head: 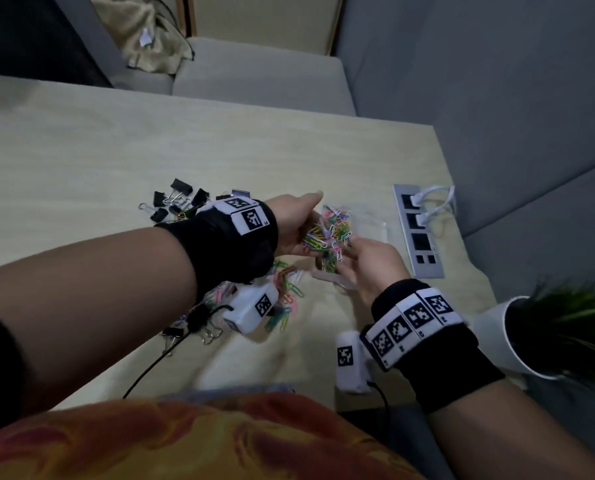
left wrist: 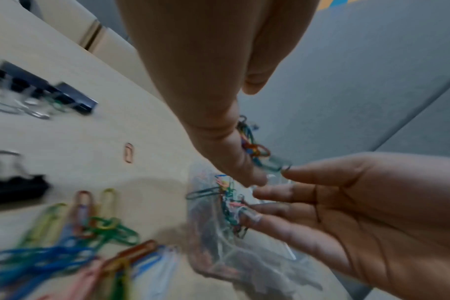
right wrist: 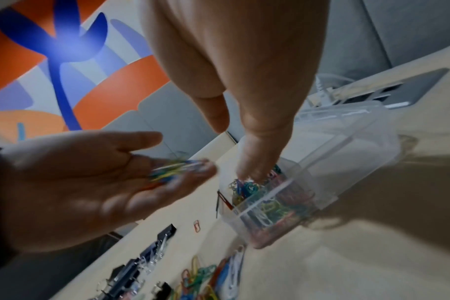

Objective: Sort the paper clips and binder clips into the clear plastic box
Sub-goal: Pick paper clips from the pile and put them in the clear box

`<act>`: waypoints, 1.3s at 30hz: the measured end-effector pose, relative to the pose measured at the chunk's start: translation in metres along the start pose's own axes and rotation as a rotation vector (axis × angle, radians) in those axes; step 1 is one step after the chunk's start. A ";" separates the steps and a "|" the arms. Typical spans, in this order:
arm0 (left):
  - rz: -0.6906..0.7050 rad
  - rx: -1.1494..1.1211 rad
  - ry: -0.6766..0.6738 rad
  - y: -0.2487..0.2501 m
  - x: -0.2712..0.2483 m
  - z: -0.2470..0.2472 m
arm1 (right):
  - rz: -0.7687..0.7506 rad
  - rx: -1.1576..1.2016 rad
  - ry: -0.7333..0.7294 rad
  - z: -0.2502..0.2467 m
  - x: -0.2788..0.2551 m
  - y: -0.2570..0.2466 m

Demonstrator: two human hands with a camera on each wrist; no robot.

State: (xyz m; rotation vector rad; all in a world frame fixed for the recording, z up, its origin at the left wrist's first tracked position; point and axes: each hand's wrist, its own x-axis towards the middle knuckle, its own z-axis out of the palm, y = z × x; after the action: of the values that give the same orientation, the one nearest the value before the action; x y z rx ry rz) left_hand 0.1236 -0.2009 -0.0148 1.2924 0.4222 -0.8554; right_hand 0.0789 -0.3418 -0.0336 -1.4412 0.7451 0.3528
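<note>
A clear plastic box (head: 375, 226) stands on the table, one compartment heaped with coloured paper clips (head: 330, 233). My left hand (head: 306, 223) hovers over the box's left side, fingers straight, with a small bunch of paper clips (right wrist: 172, 170) lying on them. My right hand (head: 353, 259) reaches in from the near side with straight fingers (right wrist: 247, 170) touching the clips in the box (right wrist: 321, 162). Black binder clips (head: 178, 202) lie far left of the box. More loose paper clips (head: 287, 289) lie under my left wrist.
A metal power strip (head: 417, 230) with white plugs is set into the table right of the box. A white pot with a green plant (head: 496, 337) stands at the right edge. A single pink clip (left wrist: 129, 152) lies apart. A sofa sits beyond the table.
</note>
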 end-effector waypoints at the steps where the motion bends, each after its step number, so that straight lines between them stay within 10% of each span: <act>1: 0.019 -0.010 0.012 0.001 0.003 0.007 | 0.022 0.022 -0.025 -0.001 -0.002 -0.002; 12: 0.067 0.153 0.105 -0.008 -0.004 -0.016 | -0.134 -0.493 0.002 -0.009 -0.008 0.013; 18: 0.222 1.283 0.199 -0.029 -0.035 -0.056 | -0.226 -0.845 -0.226 0.004 -0.025 0.048; 23: 0.184 1.757 0.067 -0.055 -0.045 -0.064 | -0.476 -1.360 -0.327 0.022 -0.037 0.057; 30: 0.230 1.904 0.087 -0.067 -0.046 -0.072 | -0.792 -1.639 -0.349 0.046 -0.044 0.079; 39: 0.353 1.742 0.173 -0.068 -0.042 -0.088 | -0.821 -1.532 -0.295 0.052 -0.040 0.080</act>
State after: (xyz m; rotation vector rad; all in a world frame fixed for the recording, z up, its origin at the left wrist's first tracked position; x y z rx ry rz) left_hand 0.0620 -0.1064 -0.0534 2.9059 -0.6404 -0.7154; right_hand 0.0116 -0.2728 -0.0705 -2.8360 -0.6271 0.4798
